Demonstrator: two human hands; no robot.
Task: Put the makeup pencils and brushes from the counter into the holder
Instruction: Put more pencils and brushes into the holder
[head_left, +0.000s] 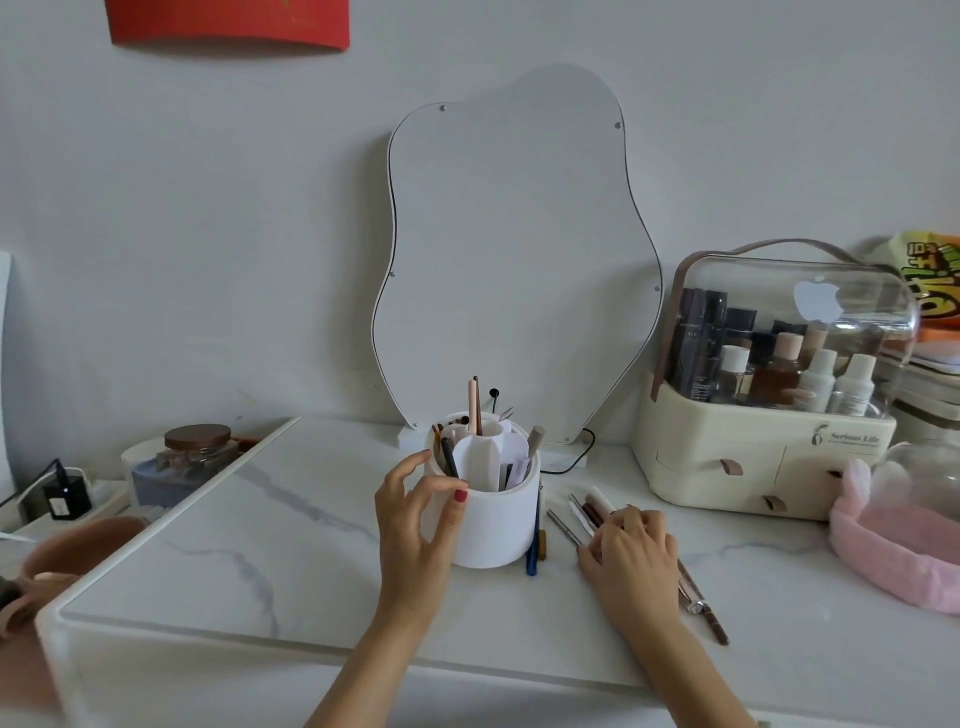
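The white round holder (498, 530) stands mid-counter with several pencils and brushes upright in its compartments. My left hand (415, 525) cups the holder's left side, thumb pressed on its front wall and fingers at the rim. A dark blue pencil (532, 551) lies against the holder's right side. Further right, several loose makeup pencils and brushes (582, 512) lie in a slanted bunch on the counter. My right hand (631, 553) lies palm down on them with fingers curled over their middles. Their ends stick out on both sides of the hand, including a brown pencil (712, 621).
The marble-look counter (311, 545) has a wavy mirror (509, 249) leaning on the wall behind the holder. A cream cosmetics case (769, 431) with a clear lid stands at the right, with a pink fluffy headband (893, 551) in front of it. A lidded jar (197, 447) sits left, off the counter.
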